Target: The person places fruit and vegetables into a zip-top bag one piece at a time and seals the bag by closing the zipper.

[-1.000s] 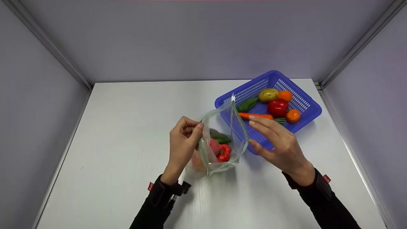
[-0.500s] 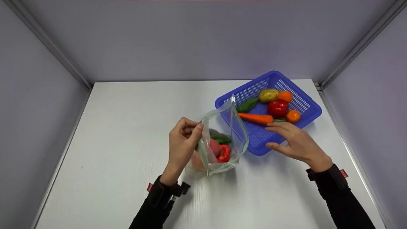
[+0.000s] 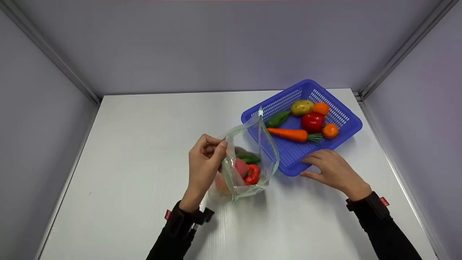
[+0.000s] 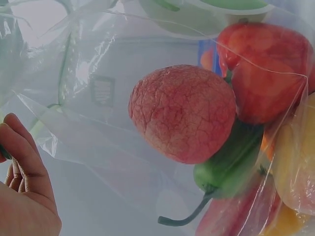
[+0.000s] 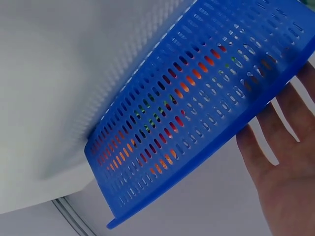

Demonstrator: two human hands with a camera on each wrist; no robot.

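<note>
My left hand [image 3: 205,162] pinches the left edge of a clear zip bag [image 3: 270,155] whose mouth gapes upward. Inside it lie a red bell pepper [image 3: 252,175], a green pepper [image 3: 248,157] and a wrinkled pinkish-red round fruit [image 4: 182,114]; more produce shows through the plastic. My right hand [image 3: 334,171] is at the near side of a blue perforated basket [image 3: 294,169], fingers hooked over its rim and thumb outside. Seen from the right wrist, those fingers reach past the rim and their tips are hidden behind the wall.
The basket holds a carrot [image 3: 288,134], a green pepper [image 3: 278,119], a potato [image 3: 302,107], a red round fruit or vegetable [image 3: 312,122] and two small orange fruits [image 3: 330,131]. Grey panels [image 3: 216,47] enclose the white table [image 3: 144,151] at the back and sides.
My right hand has left the bag's right edge, drawn back rightward over the basket, then come down onto the basket's near rim. My left hand keeps its hold on the bag.
</note>
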